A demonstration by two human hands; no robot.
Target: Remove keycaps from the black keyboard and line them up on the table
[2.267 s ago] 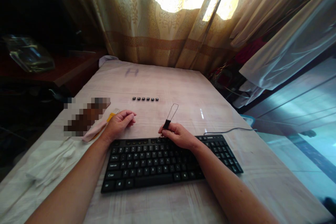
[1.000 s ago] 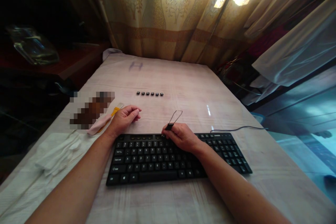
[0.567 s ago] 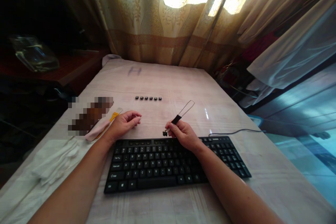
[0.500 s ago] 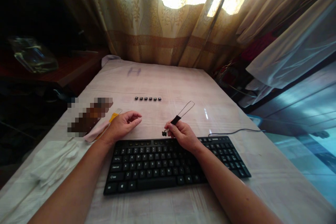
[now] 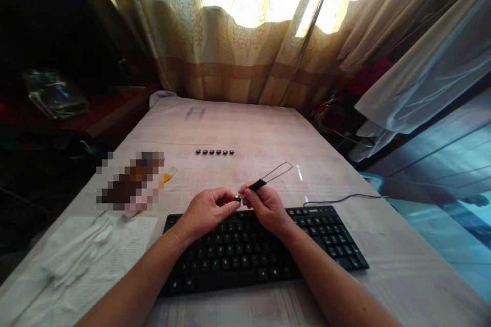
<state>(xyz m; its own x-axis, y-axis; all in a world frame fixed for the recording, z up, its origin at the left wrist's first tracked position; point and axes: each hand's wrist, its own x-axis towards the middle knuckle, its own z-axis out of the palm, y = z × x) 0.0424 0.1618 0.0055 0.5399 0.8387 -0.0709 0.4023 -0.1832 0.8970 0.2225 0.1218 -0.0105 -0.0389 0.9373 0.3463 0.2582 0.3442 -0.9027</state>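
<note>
In the head view my right hand [image 5: 265, 205] is closed round the black grip of a keycap puller [image 5: 259, 184], its wire loop pointing up and to the right. A small black keycap [image 5: 238, 199] sits at the tool's lower end. My left hand [image 5: 213, 209] pinches that keycap between thumb and fingers, close to my right fingertips. Both hands are over the upper edge of a black keyboard [image 5: 230, 276], which my forearms and hands partly cover. Beyond them, several loose keycaps [image 5: 211, 152] lie in a row on the pale cloth [image 5: 261, 127].
To the left lie a white crumpled cloth [image 5: 76, 250], a brush with a yellow band [image 5: 167, 178] and a blurred-out item [image 5: 132, 181]. The keyboard cable [image 5: 345, 197] runs off to the right. Curtains [image 5: 238, 56] hang at the back.
My left hand has moved right from beside the brush and taken hold of the keycap at the puller's end. My right hand stays about where it was, still holding the puller.
</note>
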